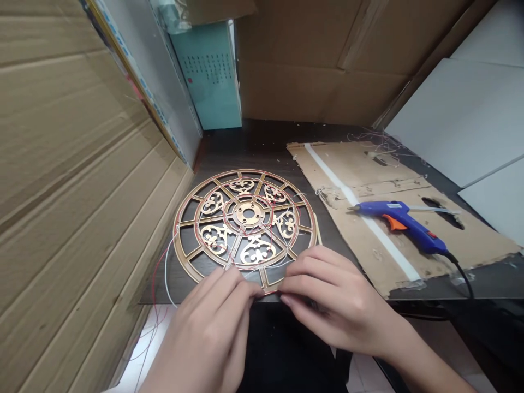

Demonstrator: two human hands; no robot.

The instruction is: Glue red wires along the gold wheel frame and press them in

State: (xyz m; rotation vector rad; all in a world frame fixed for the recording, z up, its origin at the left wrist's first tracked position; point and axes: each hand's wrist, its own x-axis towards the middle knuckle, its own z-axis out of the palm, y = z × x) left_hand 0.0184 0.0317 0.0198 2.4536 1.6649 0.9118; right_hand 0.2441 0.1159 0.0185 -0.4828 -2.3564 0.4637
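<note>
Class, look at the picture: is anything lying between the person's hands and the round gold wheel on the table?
Nothing visible. Both the left hand and the right hand already pinch the near rim of the wheel. The glue gun lies apart, on the cardboard to the right.

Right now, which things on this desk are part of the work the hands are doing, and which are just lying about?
In hand:
- round gold fretwork wheel, near rim pinched by left hand and right hand
- thin red and white wires trailing off the wheel

Lying about:
- blue glue gun, untouched
- scrap cardboard sheet beneath it
- teal box at the back
</note>
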